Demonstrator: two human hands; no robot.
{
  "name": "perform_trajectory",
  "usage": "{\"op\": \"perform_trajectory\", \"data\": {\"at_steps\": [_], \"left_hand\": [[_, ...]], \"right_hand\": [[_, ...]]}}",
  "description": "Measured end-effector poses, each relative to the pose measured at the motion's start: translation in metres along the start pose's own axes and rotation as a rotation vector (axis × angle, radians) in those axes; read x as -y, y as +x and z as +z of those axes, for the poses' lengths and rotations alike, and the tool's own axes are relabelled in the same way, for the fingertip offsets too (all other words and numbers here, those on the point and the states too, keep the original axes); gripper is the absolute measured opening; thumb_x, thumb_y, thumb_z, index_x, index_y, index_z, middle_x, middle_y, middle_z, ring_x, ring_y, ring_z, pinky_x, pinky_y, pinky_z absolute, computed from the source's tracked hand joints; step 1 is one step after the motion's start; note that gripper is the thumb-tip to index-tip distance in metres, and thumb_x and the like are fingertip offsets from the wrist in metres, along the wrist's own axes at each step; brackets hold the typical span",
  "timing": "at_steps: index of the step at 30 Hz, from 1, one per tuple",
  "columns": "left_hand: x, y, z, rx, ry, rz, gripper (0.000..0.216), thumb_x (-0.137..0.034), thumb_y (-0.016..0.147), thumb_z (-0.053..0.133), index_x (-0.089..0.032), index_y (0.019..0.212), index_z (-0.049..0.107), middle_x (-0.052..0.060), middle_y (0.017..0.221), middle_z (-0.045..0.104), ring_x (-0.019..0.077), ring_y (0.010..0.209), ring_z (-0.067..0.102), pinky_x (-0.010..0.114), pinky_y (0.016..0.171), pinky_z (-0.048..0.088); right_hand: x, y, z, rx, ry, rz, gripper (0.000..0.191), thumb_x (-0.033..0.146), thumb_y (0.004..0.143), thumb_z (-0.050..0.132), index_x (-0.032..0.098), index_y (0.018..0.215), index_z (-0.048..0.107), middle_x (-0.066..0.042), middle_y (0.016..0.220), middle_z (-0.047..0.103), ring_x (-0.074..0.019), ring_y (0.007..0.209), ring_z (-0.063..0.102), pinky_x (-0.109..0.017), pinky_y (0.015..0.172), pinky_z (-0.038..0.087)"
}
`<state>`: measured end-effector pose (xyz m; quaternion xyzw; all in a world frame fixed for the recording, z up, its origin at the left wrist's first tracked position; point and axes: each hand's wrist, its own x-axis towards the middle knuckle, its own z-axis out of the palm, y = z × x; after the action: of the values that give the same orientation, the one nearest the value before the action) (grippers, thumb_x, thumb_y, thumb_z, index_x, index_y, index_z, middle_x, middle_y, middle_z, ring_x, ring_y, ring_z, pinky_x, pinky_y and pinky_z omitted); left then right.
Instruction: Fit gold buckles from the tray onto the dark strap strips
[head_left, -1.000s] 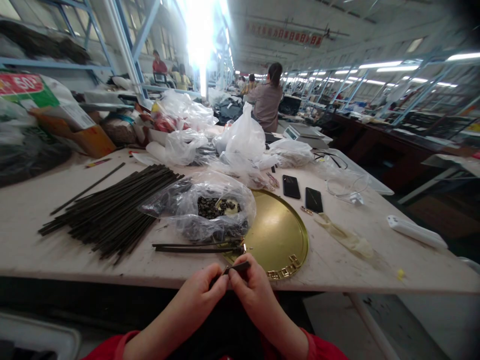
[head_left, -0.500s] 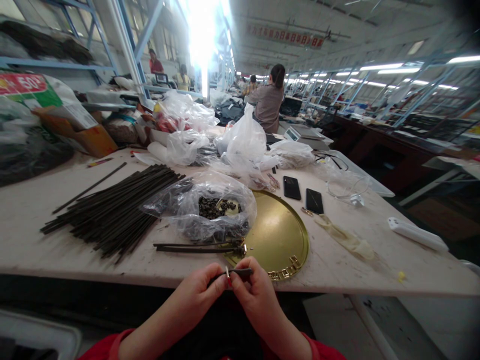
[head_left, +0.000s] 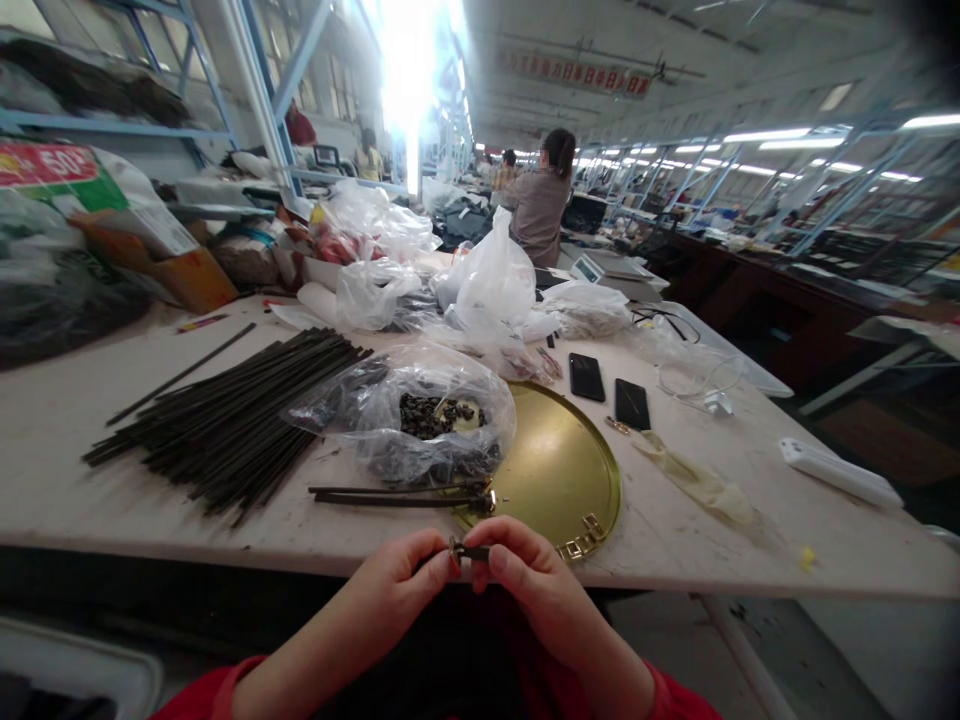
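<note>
Near the table's front edge, my left hand [head_left: 411, 572] is closed in a pinch on a small metal buckle [head_left: 454, 546]; a bit of red shows below it. My right hand [head_left: 529, 570] pinches the end of a dark narrow strap [head_left: 475, 552] that meets the buckle. My fingers hide part of the join. Just beyond, several dark straps with buckled ends [head_left: 397, 497] lie over the left rim of a round gold tray [head_left: 555, 455]. Gold buckles [head_left: 579, 544] sit along the tray's near right edge. An opened clear plastic bag [head_left: 360, 425] holds small black pieces [head_left: 424, 415].
A fanned pile of black strips [head_left: 232, 415] lies on the left of the table. Two black phones [head_left: 586, 377], a pale yellow glove-like item [head_left: 697, 480] and a white power strip [head_left: 840, 472] are on the right. White plastic bags [head_left: 491, 270] stand behind. A co-worker [head_left: 544, 200] stands farther back.
My right hand has shifted slightly right and its grip on the strap has changed, thumb now raised. The buckle has turned in my left fingers. The table things stay put.
</note>
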<state>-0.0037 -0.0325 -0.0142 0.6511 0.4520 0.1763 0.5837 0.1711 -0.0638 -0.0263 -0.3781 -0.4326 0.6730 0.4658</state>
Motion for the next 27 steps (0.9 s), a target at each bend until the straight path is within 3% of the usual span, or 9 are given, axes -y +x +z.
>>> {"op": "perform_trajectory", "data": {"at_steps": [4,9,13,18,23,27], "left_hand": [[-0.007,0.0,-0.002,0.049,-0.038,-0.031,0.032,-0.043,0.078,0.044,-0.014,0.071,0.057,-0.004,0.061,0.046,0.0115,0.058,0.04,0.02,0.05,0.032],[-0.008,0.002,0.001,0.065,-0.02,-0.037,0.028,-0.041,0.076,0.045,-0.017,0.063,0.05,-0.006,0.06,0.041,0.0111,0.058,0.038,0.02,0.051,0.031],[-0.006,0.003,0.003,0.055,0.017,-0.04,0.027,-0.04,0.076,0.045,-0.017,0.063,0.051,-0.005,0.06,0.043,0.0127,0.062,0.041,0.021,0.054,0.033],[-0.004,0.004,0.003,0.068,-0.009,-0.049,0.028,-0.042,0.076,0.045,-0.017,0.066,0.054,-0.005,0.061,0.045,0.0125,0.061,0.042,0.02,0.054,0.034],[-0.001,0.004,0.004,0.029,0.056,-0.036,0.028,-0.039,0.077,0.043,-0.016,0.068,0.056,-0.003,0.063,0.049,0.0147,0.065,0.046,0.022,0.058,0.037],[-0.004,0.002,0.006,-0.004,0.162,-0.012,0.027,-0.035,0.08,0.041,-0.017,0.067,0.055,-0.003,0.064,0.052,0.0152,0.065,0.049,0.022,0.059,0.036]], "right_hand": [[0.004,0.003,-0.007,0.1,0.086,0.088,0.034,0.049,0.07,0.065,0.019,0.087,0.061,0.001,0.063,0.059,-0.0123,0.065,0.054,-0.025,0.069,0.039],[0.01,0.008,-0.005,0.097,0.103,0.216,0.032,0.035,0.052,0.08,0.018,0.068,0.056,0.005,0.06,0.058,-0.0083,0.055,0.049,-0.019,0.056,0.037],[0.008,0.01,-0.004,0.055,-0.026,0.183,0.023,0.027,0.055,0.078,0.018,0.062,0.058,0.006,0.058,0.056,-0.0072,0.053,0.047,-0.017,0.051,0.035],[0.008,0.008,-0.009,0.102,-0.099,0.184,0.016,0.032,0.067,0.068,0.017,0.069,0.061,0.003,0.06,0.058,-0.0098,0.056,0.052,-0.021,0.056,0.04],[0.011,0.006,-0.009,0.112,-0.571,0.01,0.008,0.026,0.077,0.058,0.018,0.073,0.059,0.002,0.069,0.055,-0.0116,0.066,0.05,-0.022,0.061,0.038],[0.007,0.004,-0.004,-0.01,-0.805,-0.127,0.007,0.022,0.08,0.054,0.02,0.074,0.057,0.001,0.071,0.055,-0.0132,0.067,0.05,-0.023,0.061,0.037]]}}
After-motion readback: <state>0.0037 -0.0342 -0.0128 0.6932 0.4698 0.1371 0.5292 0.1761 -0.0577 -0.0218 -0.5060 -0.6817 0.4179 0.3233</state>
